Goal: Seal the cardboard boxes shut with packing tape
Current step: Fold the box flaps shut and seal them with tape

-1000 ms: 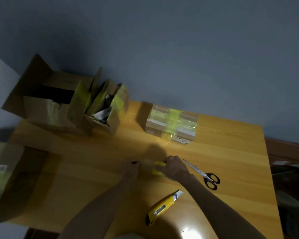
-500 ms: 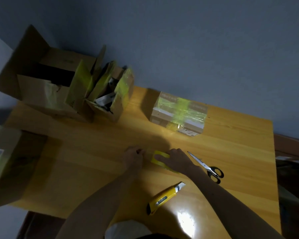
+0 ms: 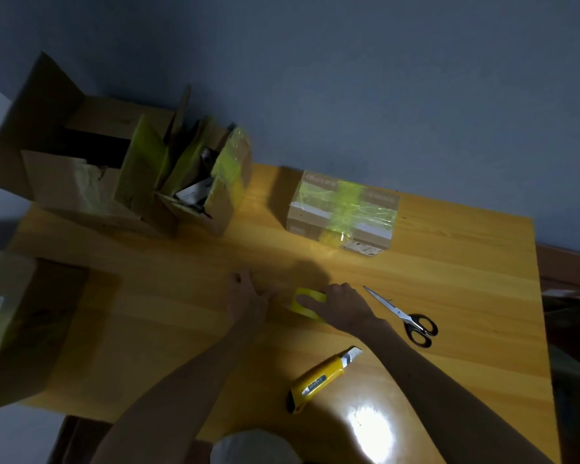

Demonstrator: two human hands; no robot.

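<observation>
Evidently pulls a strip [image 3: 281,295] off the yellow tape roll [image 3: 307,296], gripped in the right hand [image 3: 340,304], its end seemingly pinched in the left hand [image 3: 246,301], low over the surface [image 3: 466,262]. Next needs a cut, then the open boxes [image 3: 64,182] back left, clutter inside. Skips the small box [image 3: 342,212] beyond, already taped.

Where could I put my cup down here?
Bare wooden tabletop: right of the small taped cardboard box, beyond the black-handled scissors; between the brown box at the left edge and the left forearm. Crowded: the open cardboard boxes far left, and around the left hand, right hand and yellow utility knife.
</observation>
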